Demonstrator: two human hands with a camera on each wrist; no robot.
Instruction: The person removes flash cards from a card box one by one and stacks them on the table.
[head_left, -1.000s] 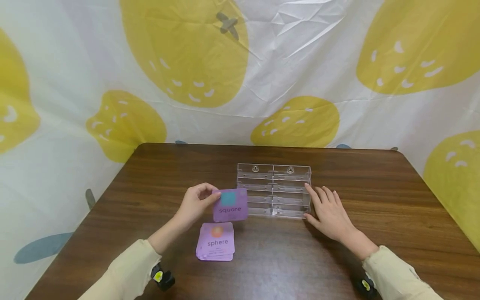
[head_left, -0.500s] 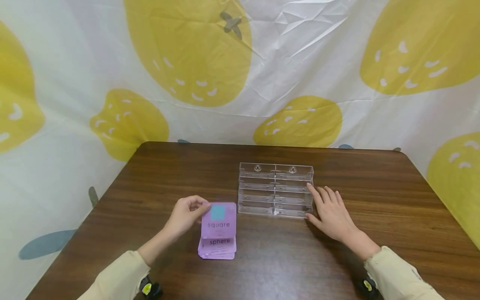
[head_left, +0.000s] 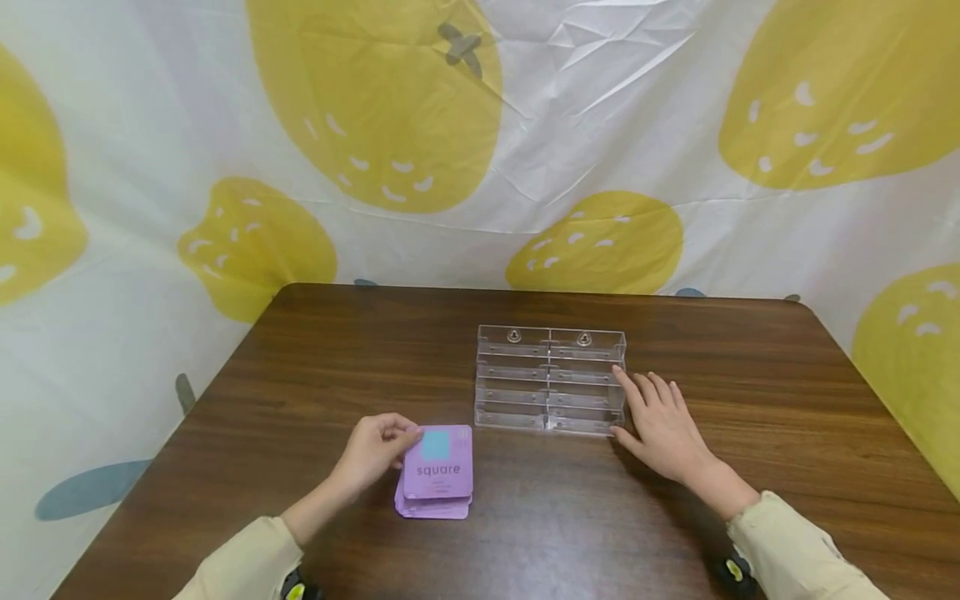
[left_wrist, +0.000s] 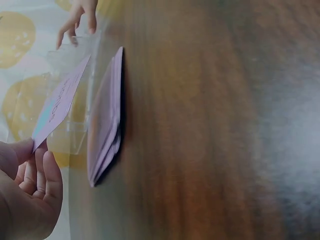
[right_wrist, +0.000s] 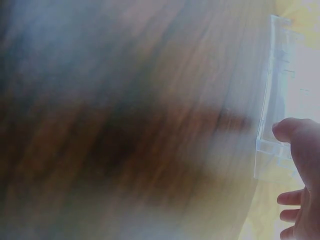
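Between thumb and fingers my left hand (head_left: pixel 370 452) pinches the upper left corner of a purple card (head_left: pixel 442 487) printed with a teal square and the word "square". Below it lies a stack of purple cards (head_left: pixel 433 510), mostly covered in the head view. The left wrist view shows a gap between the held card (left_wrist: pixel 61 102) and the stack (left_wrist: pixel 107 120). My right hand (head_left: pixel 662 429) has its fingers spread, with thumb and index fingertip at the right side of a clear plastic card rack (head_left: pixel 550 379). No cards show in the rack's tiers.
Everything sits on a dark wood-grain table (head_left: pixel 337 350). Behind it hangs a white cloth (head_left: pixel 420 242) with yellow lemon prints. The rack stands back and to the right of the card stack.
My left hand has brought the "square" card from beside the rack's left edge toward me and down, over the stack, covering the "sphere" card. The right hand stays by the rack.
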